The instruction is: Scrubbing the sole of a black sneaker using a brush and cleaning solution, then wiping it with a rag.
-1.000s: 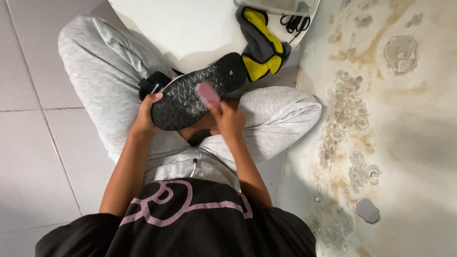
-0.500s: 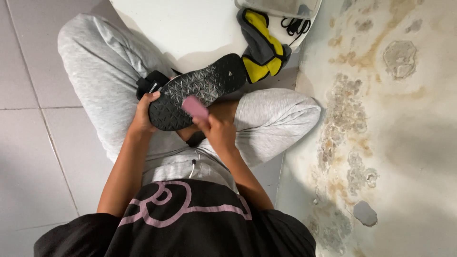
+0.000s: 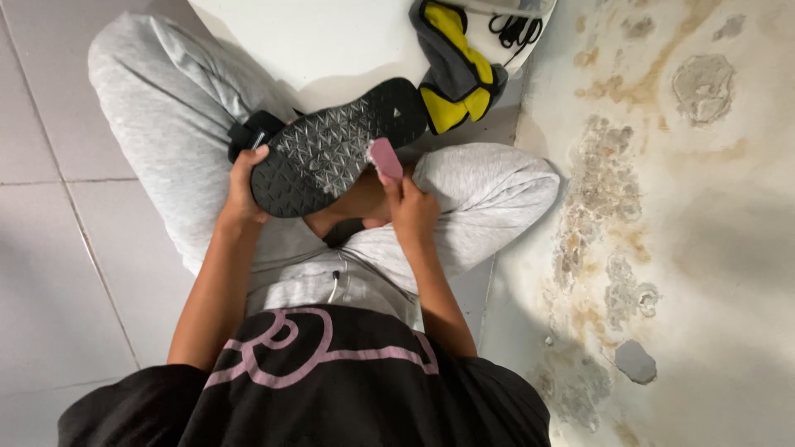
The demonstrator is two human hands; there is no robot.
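A seated person held a black shoe sole-up and pressed a pink brush against it.

The left hand [image 3: 244, 189] was closed around the heel end of the black shoe [image 3: 339, 145], which lay tilted over the grey-trousered lap with its studded sole facing the camera. The right hand [image 3: 410, 207] gripped the pink brush [image 3: 386, 158], its end touching the sole's edge near the middle. Beyond the toe, a grey-and-yellow shoe [image 3: 455, 70] rested against the white table [image 3: 331, 37], beside the stained wall [image 3: 662, 207].
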